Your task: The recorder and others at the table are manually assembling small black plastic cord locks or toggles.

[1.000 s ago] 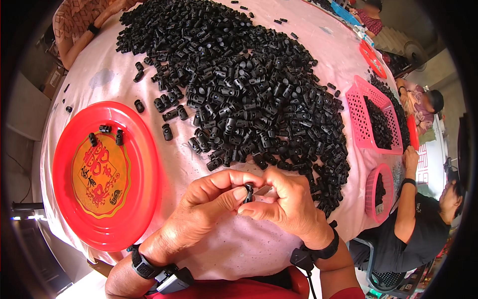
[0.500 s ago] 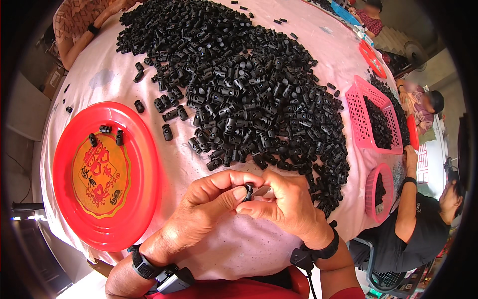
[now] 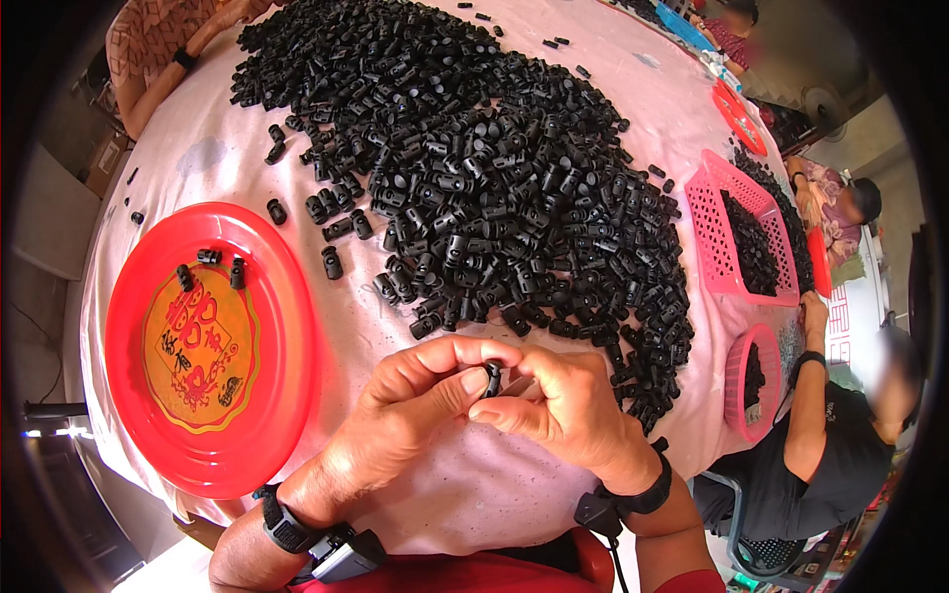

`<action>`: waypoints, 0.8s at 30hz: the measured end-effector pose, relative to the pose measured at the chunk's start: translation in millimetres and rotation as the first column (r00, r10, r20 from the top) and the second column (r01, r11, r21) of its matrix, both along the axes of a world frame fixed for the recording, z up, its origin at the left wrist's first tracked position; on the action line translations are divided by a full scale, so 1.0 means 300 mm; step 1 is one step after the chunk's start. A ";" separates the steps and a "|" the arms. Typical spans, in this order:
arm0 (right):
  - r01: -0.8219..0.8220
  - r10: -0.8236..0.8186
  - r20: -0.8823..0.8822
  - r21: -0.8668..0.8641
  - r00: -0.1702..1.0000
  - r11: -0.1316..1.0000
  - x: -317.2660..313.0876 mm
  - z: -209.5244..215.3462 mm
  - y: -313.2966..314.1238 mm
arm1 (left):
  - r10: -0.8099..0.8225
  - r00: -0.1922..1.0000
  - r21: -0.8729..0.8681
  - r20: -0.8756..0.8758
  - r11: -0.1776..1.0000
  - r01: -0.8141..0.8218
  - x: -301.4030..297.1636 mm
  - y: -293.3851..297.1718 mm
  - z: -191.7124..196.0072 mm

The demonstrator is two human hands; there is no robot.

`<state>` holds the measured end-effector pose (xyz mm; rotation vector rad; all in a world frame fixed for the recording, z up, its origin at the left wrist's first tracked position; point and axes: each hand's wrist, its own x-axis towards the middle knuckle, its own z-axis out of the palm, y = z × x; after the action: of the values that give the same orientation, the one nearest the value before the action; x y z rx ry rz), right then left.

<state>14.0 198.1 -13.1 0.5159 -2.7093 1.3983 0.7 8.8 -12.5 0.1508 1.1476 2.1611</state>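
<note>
Close to the table's near edge, my left hand point(image 3: 420, 395) pinches a small black cord lock point(image 3: 492, 379) between thumb and index finger. My right hand point(image 3: 573, 400) meets it from the other side, its thumb and forefinger closed at the same piece. Fingers cover much of the cord lock. Just beyond my hands spreads a big heap of black cord locks point(image 3: 474, 198). To the left stands a round red plastic tray point(image 3: 282, 366) with a yellow printed centre. Three cord locks point(image 3: 209, 256) lie on it near its far side.
A pink tablecloth point(image 3: 346, 316) covers the table. At the right are a pink rectangular basket point(image 3: 712, 222) and a round pink basket point(image 3: 736, 395), both with small black parts. Co-workers sit around; one in a black shirt point(image 3: 830, 474) is at my right.
My hands stay in almost the same place. The cord lock has turned slightly between my fingertips, and my right fingertips have shifted a little around it.
</note>
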 end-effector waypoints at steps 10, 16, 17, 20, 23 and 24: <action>-0.028 0.024 0.044 0.088 0.999 0.996 -0.006 0.015 0.018 | 0.000 1.000 -0.007 0.020 1.000 0.000 0.001 0.006 -0.001; -0.079 0.062 -0.090 -0.193 0.994 0.978 -0.014 0.044 0.015 | 0.051 0.991 0.032 0.128 0.998 -0.055 0.003 -0.001 0.012; -0.077 0.060 -0.093 -0.192 0.994 0.978 -0.012 0.044 0.007 | 0.048 0.991 0.033 0.126 0.998 -0.053 0.002 0.002 0.014; -0.061 0.063 -0.001 -0.268 0.998 0.961 -0.002 0.047 0.006 | 0.042 0.988 0.036 0.149 0.998 -0.048 0.002 0.010 0.019; -0.001 0.034 0.099 -0.307 0.994 0.952 0.002 0.049 0.016 | -0.029 0.995 -0.007 0.092 1.000 0.030 0.003 0.001 0.023; 0.069 -0.038 0.108 -0.299 0.993 0.952 0.003 0.052 0.009 | 0.000 0.995 -0.022 0.099 1.000 0.002 0.010 -0.009 0.033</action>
<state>15.0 200.8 2.5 0.3549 -2.4874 1.8257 3.8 6.0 -2.5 0.0336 1.1141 2.1297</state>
